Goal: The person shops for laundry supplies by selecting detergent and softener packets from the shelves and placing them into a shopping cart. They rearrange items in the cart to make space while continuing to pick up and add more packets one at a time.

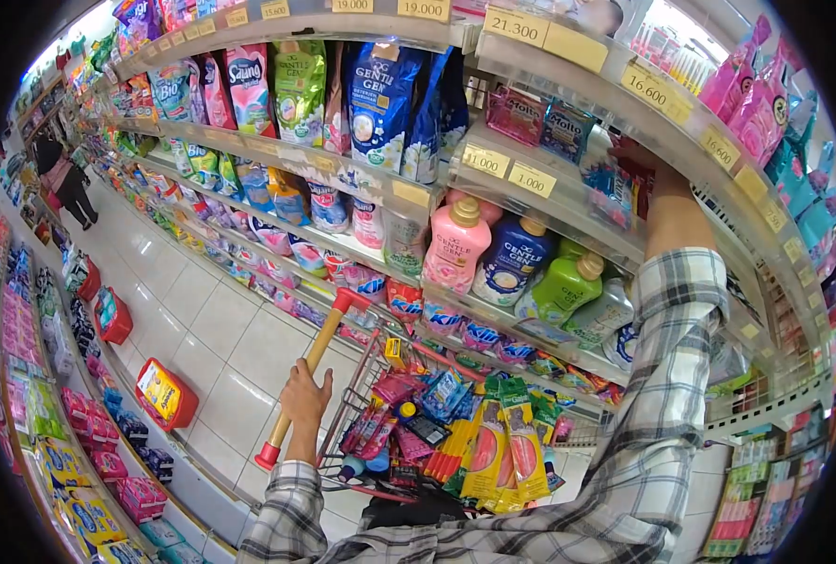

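My left hand [305, 397] is wrapped round the wooden-coloured handle [322, 340] of a shopping cart, which has red end caps. The cart basket [350, 414] holds a heap of colourful packets, including yellow-and-green packs [504, 451] and a dark bottle [423, 430]. My right hand [636, 162] reaches deep into a shelf compartment, beneath a ledge with price tags. Its fingers are mostly hidden in shadow there. Close beside it lie blue-and-red sachets [611, 193]; to their left are stacks of pink Molto sachets [515, 115] and blue Molto sachets [563, 132].
Below the right arm stand a pink bottle [456, 246], a dark blue bottle [515, 258] and a green bottle [561, 287]. Detergent pouches [380, 108] line the shelves leftward. Red baskets [166, 395] stand along the tiled aisle [213, 324]. A person [63, 179] is farther down it.
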{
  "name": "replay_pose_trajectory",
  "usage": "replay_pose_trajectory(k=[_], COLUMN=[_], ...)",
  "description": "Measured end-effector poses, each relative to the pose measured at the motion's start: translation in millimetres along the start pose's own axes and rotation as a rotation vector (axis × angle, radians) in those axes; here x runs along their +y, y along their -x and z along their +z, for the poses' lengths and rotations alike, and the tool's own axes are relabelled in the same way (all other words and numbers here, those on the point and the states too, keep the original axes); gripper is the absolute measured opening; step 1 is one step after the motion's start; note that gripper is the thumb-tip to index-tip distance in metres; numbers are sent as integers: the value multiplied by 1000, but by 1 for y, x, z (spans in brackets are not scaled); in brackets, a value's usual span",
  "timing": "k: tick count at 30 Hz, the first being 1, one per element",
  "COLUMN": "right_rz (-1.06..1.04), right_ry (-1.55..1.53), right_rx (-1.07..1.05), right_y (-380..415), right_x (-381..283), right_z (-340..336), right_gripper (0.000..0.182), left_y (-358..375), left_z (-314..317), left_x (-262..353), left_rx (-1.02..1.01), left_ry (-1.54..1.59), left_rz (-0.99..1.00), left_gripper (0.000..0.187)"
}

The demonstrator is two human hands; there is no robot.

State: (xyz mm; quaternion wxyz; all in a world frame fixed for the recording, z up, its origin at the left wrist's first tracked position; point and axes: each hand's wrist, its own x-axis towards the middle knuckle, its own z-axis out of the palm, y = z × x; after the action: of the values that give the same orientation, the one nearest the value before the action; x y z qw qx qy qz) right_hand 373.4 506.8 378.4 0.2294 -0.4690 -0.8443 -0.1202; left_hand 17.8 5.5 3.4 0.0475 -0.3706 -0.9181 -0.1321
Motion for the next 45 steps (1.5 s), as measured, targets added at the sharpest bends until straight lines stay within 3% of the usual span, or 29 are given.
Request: replay_pose_trajectory(k=[26,29,31,34,37,40,41,45], right_rz=[19,-51,-284,125,35,32,135,145], right_ry=[117,76,63,-112,-264,-210,-140,-189], right_rx=[-122,-47,287,-323,-175,-149,-405,-162], right_y=[56,74,76,85,103,110,110,139], right_x=[-19,-52,-40,-62,-51,-25,-26,-18], right_z=[-61,-88,-77,-115,-107,-76,-86,-79], right_gripper=[42,41,46,48,40,46,57,68], left_y=[2,4,5,5,6,6,5,9], left_z=[-1,-2,0,0,0,-1,0,7], left_x=[-3,-4,-5,-5,-4,-4,-4,-5], left_rx=[-14,2,16,13,15,12,12,31], left_ry=[-22,-25,-19,-24,-33,-35,-37,-39], left_rz=[35,44,56,52,44,47,52,60], left_gripper=[52,54,54,55,56,58,58,59])
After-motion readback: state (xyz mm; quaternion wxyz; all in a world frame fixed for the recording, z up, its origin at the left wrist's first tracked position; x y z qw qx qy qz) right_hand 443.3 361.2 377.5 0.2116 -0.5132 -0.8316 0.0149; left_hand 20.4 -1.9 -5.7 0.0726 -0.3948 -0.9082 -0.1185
